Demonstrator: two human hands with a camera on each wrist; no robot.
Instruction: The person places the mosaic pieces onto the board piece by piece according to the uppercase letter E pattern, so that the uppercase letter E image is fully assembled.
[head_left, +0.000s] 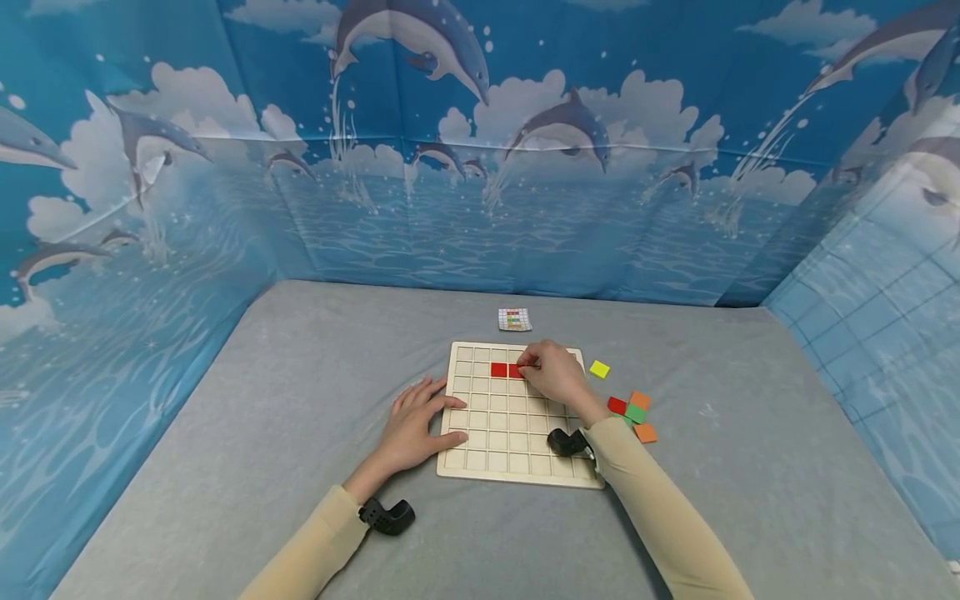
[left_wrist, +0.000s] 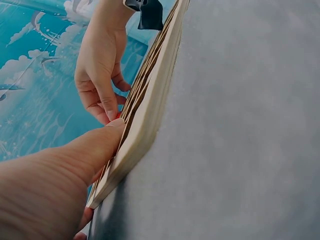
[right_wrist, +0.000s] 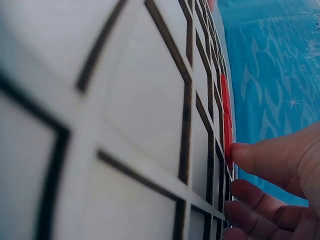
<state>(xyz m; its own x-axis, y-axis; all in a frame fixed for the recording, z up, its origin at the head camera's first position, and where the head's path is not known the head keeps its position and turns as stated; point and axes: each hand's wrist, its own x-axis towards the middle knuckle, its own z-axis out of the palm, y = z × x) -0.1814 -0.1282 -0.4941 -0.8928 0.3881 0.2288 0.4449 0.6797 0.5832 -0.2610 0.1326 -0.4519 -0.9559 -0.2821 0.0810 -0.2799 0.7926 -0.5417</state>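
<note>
A square wooden grid board (head_left: pixel 476 460) lies on the grey-covered table. Two red square tiles (head_left: pixel 498 370) sit side by side in its upper rows. At the right one, my right hand (head_left: pixel 557 372) is bent, thumb and fingertips pinching at a red tile (right_wrist: pixel 228 145); the fingers partly hide it. In the right wrist view the thumb (right_wrist: pixel 245 154) is against the red. My left hand (head_left: pixel 408 425) rests at the board's left edge with fingers spread, thumb and index tip over the rim. The left thumb (left_wrist: pixel 107 137) lies on the board's edge in the left wrist view.
A small card (head_left: pixel 514 319) with a coloured grid pattern lies behind the board. To the right are a yellow tile (head_left: pixel 599 369) and a loose group of red, green and orange tiles (head_left: pixel 636 413). A dolphin-print curtain (head_left: pixel 450 225) surrounds the table.
</note>
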